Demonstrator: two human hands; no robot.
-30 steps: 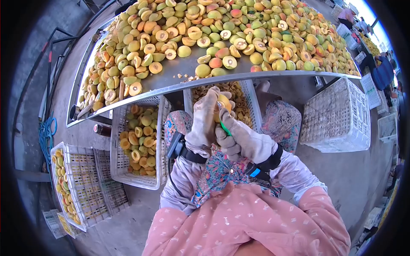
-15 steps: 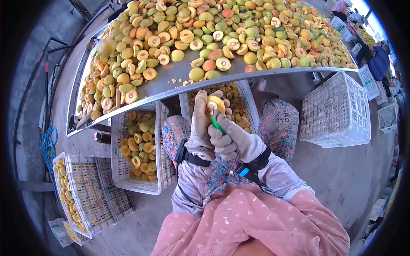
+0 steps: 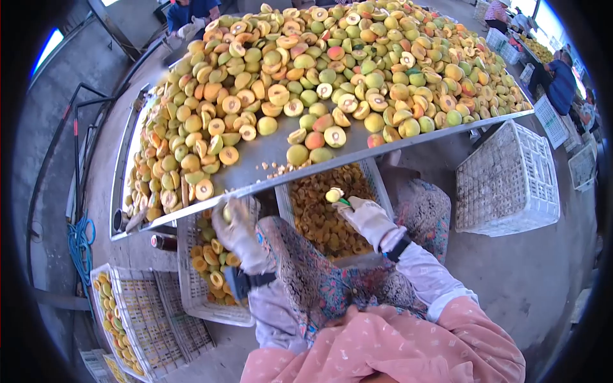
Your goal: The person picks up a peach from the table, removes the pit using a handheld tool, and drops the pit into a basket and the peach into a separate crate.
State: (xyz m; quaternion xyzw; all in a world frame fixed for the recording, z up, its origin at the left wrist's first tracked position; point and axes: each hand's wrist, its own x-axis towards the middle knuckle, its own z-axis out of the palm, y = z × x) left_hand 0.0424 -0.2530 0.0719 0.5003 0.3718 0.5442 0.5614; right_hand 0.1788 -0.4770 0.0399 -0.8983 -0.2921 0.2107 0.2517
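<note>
Both my hands wear pale work gloves. My left hand, smeared by motion, is over the left crate by the table edge. A yellow-green piece of fruit, apparently a peach half, shows between its thumb and fingers. My right hand is closed round a small green-handled tool, whose working end is hidden. At its tip sits a round pale-yellow piece, with the middle crate of brownish fruit scraps beneath. The left crate holds halved peaches.
A metal table carries a large heap of halved peaches. Another fruit-filled crate stands at lower left, an upturned white crate at right. A person in blue works across the table; others are far right.
My hands have parted from around the fruit at the centre. The left moved left over the crate of halves; the right stayed over the scraps, with a pale piece at the tool's tip.
</note>
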